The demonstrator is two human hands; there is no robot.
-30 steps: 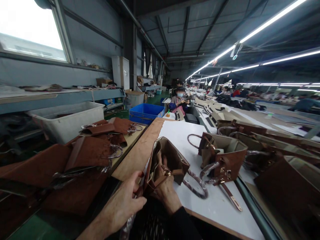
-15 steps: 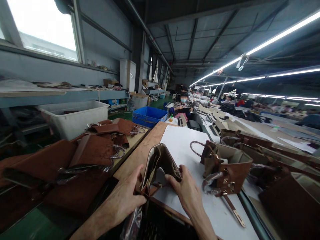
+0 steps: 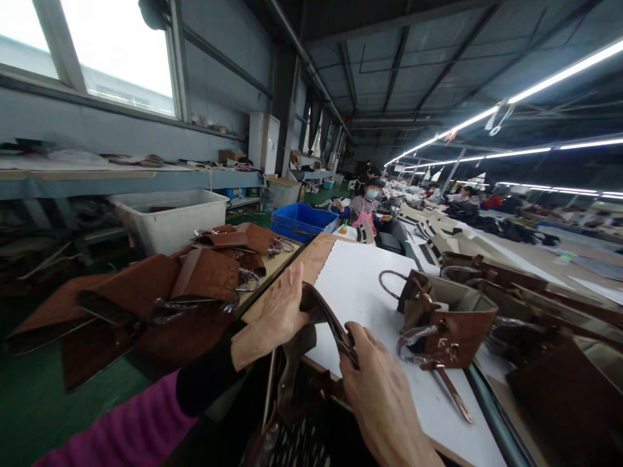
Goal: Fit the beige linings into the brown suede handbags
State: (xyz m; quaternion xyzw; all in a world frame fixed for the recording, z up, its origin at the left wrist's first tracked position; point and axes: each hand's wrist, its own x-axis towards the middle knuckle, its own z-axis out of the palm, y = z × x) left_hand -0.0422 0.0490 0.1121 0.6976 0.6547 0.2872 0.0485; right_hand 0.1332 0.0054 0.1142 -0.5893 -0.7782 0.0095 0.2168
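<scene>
A brown handbag with a dark lining is tilted at the near edge of the table, its mouth narrowed and its lower part in shadow near my lap. Against its left side lies my left hand, fingers stretched flat and pointing away from me. My right hand grips the bag's right rim, fingers curled over the edge. To the right, a finished-looking brown handbag stands upright on white paper, with wrapped handles, gold hardware and a hanging strap.
Brown bags are piled at the left, beside a white bin and a blue crate. More brown bags crowd the right edge. A co-worker sits beyond the table.
My left hand has moved up and away from me, its fingers straightening. The bag has tilted and its mouth has narrowed. My view has swung slightly left.
</scene>
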